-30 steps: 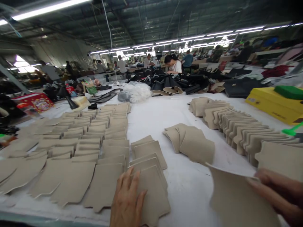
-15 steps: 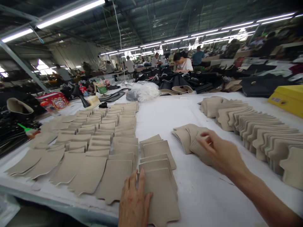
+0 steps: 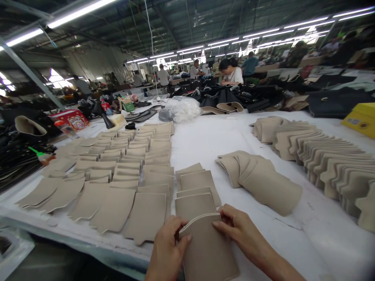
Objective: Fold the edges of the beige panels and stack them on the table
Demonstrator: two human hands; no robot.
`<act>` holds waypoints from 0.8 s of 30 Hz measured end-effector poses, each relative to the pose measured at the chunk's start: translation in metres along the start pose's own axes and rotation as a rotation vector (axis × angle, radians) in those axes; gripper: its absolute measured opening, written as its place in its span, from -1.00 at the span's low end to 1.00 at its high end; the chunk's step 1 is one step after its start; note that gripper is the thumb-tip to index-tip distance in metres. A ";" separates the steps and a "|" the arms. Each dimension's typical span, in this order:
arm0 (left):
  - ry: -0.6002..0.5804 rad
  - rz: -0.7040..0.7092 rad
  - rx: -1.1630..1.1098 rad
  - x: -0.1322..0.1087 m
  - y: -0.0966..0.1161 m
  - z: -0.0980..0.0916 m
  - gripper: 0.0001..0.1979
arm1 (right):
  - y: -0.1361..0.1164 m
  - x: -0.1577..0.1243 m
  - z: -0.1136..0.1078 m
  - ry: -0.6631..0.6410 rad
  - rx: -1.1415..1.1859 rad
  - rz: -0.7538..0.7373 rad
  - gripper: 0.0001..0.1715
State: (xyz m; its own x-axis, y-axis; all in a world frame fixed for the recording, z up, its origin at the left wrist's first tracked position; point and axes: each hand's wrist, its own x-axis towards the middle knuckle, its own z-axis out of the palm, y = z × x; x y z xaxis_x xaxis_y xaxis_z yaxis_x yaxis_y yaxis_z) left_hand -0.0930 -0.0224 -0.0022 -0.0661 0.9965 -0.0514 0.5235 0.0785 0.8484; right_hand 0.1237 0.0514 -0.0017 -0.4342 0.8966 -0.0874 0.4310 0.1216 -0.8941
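Well, in the head view, the handling seems to call for a light, even grip: I'd bring the two pale top edges level and keep that bowed rim from creasing. The left hand (image 3: 166, 248) pinches the upper left corner of the beige panels (image 3: 208, 251), thumb in front; the right hand (image 3: 241, 230) nips the upper right corner between thumb and fingers. The panels are near the front of the white table (image 3: 202, 144), just before an overlapping row (image 3: 195, 203), with a fanned pile (image 3: 268, 185) off to the right.
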 end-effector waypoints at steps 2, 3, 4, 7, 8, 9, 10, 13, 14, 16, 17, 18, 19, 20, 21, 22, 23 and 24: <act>-0.143 -0.009 -0.094 0.002 0.016 -0.009 -0.80 | 0.000 -0.010 -0.008 -0.110 0.147 0.028 -0.75; -0.203 -0.016 -0.123 0.004 0.024 -0.011 -0.78 | 0.000 -0.015 -0.012 -0.178 0.232 0.055 -0.70; -0.264 -0.027 -0.141 0.005 0.030 -0.013 -0.75 | 0.000 -0.021 -0.014 -0.241 0.308 0.087 -0.64; -0.436 -0.068 -0.152 0.010 0.042 -0.010 -0.71 | 0.002 -0.039 -0.016 -0.333 0.412 0.161 -0.54; -0.481 -0.073 -0.146 0.012 0.043 -0.008 -0.74 | 0.003 -0.045 -0.015 -0.342 0.428 0.177 -0.54; -0.519 -0.078 -0.141 0.014 0.043 -0.006 -0.77 | 0.004 -0.050 -0.014 -0.345 0.444 0.190 -0.55; -0.560 -0.089 -0.144 0.015 0.042 -0.003 -0.79 | 0.006 -0.054 -0.012 -0.349 0.453 0.196 -0.56; -0.690 -0.194 -0.217 0.018 0.038 0.003 -0.82 | 0.009 -0.066 -0.009 -0.312 0.303 0.164 -0.66; -0.730 -0.251 -0.255 0.018 0.037 0.006 -0.81 | 0.008 -0.070 -0.009 -0.263 0.186 0.119 -0.74; -0.772 -0.338 -0.322 0.016 0.034 0.010 -0.80 | 0.003 -0.076 -0.010 -0.158 -0.077 -0.035 -0.88; -0.778 -0.361 -0.347 0.015 0.034 0.012 -0.80 | -0.002 -0.077 -0.010 -0.127 -0.186 -0.120 -0.79; -0.779 -0.373 -0.371 0.014 0.033 0.013 -0.81 | -0.006 -0.079 -0.009 -0.120 -0.274 -0.195 -0.70; -0.777 -0.376 -0.394 0.013 0.033 0.015 -0.81 | -0.011 -0.079 -0.008 -0.135 -0.348 -0.254 -0.66; -0.777 -0.369 -0.416 0.012 0.034 0.016 -0.81 | -0.014 -0.078 -0.006 -0.156 -0.419 -0.297 -0.66; -0.777 -0.362 -0.436 0.012 0.034 0.017 -0.81 | -0.015 -0.077 -0.004 -0.167 -0.484 -0.328 -0.66; -0.773 -0.358 -0.450 0.012 0.033 0.017 -0.81 | -0.015 -0.076 -0.001 -0.164 -0.541 -0.355 -0.66; -0.761 -0.357 -0.457 0.012 0.032 0.018 -0.80 | -0.013 -0.075 0.002 -0.147 -0.586 -0.389 -0.65; -0.746 -0.365 -0.463 0.012 0.031 0.019 -0.79 | -0.009 -0.075 0.005 -0.123 -0.615 -0.442 -0.64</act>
State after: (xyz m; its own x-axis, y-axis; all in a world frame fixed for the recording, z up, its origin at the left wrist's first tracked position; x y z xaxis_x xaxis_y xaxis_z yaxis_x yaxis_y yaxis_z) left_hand -0.0617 -0.0079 0.0137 0.4845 0.6871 -0.5415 0.1780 0.5286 0.8300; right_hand 0.1484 -0.0189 0.0107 -0.7379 0.6600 0.1412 0.5439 0.7053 -0.4547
